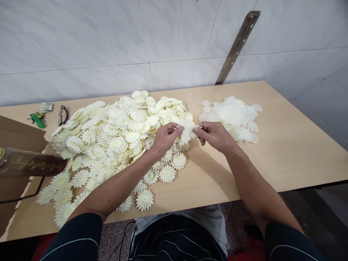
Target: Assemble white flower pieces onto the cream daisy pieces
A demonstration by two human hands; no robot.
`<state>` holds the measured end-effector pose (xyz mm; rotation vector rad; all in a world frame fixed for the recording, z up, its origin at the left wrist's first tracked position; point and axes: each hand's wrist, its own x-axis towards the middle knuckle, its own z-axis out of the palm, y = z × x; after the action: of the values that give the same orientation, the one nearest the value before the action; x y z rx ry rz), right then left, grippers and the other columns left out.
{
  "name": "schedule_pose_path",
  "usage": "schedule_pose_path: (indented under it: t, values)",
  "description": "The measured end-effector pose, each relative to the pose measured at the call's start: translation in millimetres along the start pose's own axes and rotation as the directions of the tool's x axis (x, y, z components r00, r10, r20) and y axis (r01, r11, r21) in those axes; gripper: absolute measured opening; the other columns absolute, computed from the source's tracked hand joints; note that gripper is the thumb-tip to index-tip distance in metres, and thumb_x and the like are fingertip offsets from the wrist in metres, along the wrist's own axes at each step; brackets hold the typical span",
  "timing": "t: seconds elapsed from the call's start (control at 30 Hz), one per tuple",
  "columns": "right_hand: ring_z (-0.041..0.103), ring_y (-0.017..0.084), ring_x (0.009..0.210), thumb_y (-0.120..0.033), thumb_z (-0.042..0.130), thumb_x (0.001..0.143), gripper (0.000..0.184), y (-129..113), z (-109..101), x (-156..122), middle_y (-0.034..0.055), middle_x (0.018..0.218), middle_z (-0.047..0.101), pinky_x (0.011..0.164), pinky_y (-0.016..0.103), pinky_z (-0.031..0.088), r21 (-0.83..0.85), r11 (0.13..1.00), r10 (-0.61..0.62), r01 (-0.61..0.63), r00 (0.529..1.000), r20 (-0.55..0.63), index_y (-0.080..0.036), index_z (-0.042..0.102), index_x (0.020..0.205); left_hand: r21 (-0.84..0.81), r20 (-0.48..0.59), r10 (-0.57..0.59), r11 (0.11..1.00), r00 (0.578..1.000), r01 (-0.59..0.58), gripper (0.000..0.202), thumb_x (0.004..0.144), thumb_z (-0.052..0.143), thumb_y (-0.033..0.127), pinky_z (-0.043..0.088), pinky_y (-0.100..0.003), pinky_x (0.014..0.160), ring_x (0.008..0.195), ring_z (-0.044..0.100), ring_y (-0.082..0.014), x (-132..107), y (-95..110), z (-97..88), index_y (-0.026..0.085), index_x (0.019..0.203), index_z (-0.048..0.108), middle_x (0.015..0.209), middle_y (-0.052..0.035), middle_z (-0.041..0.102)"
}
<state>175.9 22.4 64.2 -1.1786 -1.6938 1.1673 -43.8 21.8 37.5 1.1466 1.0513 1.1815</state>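
Note:
My left hand (164, 138) and my right hand (213, 135) meet over the table's middle, both pinching one pale daisy-shaped flower piece (188, 126) between their fingertips. Left of the hands spreads a large heap of cream-yellow flower pieces (108, 141) covering much of the table. Just right of my right hand lies a smaller pile of whiter flower pieces (233, 116). Both hands hover slightly above the wooden table (285, 145).
A clear plastic cup (192, 100) stands behind the piles near the wall. Green-handled tool (37, 119) and dark glasses (63, 114) lie at far left. A brown cardboard box (16, 152) and dark bottle (32, 165) sit at left edge. A metal bar (237, 45) leans on the tiled wall.

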Motion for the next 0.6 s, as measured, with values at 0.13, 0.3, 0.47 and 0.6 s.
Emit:
schedule_pose_path:
  t: [0.13, 0.3, 0.47, 0.6]
  values:
    - [0.055, 0.013, 0.057, -0.084, 0.087, 0.079, 0.067, -1.4, -11.7, 1.7, 0.0004, 0.062, 0.060, 0.051, 0.028, 0.050, 0.141, 0.990, 0.013, -0.019, 0.999, 0.044, -0.021, 0.068, 0.067, -0.040, -0.029, -0.015, 0.999, 0.999, 0.014, 0.051, 0.069, 0.097, 0.063, 0.033, -0.022, 0.046, 0.056, 0.042, -0.0085, -0.2, 2.8, -0.2, 0.020, 0.084, 0.073, 0.068, 0.0034, 0.058]
    - [0.052, 0.013, 0.057, -0.080, 0.090, 0.079, 0.065, -5.9, -25.9, 0.2, 0.0009, 0.063, 0.059, 0.050, 0.028, 0.050, 0.167, 0.985, 0.030, -0.031, 0.999, 0.011, -0.022, 0.067, 0.064, -0.053, -0.061, -0.048, 0.998, 0.997, 0.045, 0.052, 0.068, 0.098, 0.063, 0.033, -0.022, 0.043, 0.057, 0.042, -0.0090, -0.9, 5.8, -0.4, 0.021, 0.084, 0.071, 0.071, 0.0035, 0.057]
    - [0.054, 0.014, 0.058, -0.080, 0.090, 0.079, 0.062, -3.0, -38.4, -1.1, 0.0034, 0.068, 0.065, 0.048, 0.030, 0.050, 0.091, 0.996, 0.016, -0.007, 0.996, -0.091, -0.021, 0.071, 0.074, -0.044, -0.034, -0.038, 0.998, 0.999, 0.037, 0.052, 0.068, 0.099, 0.063, 0.031, -0.022, 0.044, 0.057, 0.040, -0.0084, -1.5, 6.2, 0.2, 0.020, 0.082, 0.072, 0.070, 0.0036, 0.056]
    - [0.063, 0.021, 0.064, -0.071, 0.084, 0.089, 0.054, 13.3, -60.3, -0.4, 0.0081, 0.082, 0.075, 0.059, 0.038, 0.058, -0.239, 0.961, 0.012, -0.138, 0.886, -0.464, -0.020, 0.075, 0.106, -0.053, -0.023, -0.046, 0.998, 0.999, 0.045, 0.053, 0.067, 0.098, 0.063, 0.030, -0.023, 0.044, 0.056, 0.040, -0.0085, -2.5, 6.1, 1.4, 0.020, 0.085, 0.074, 0.069, 0.0037, 0.056]
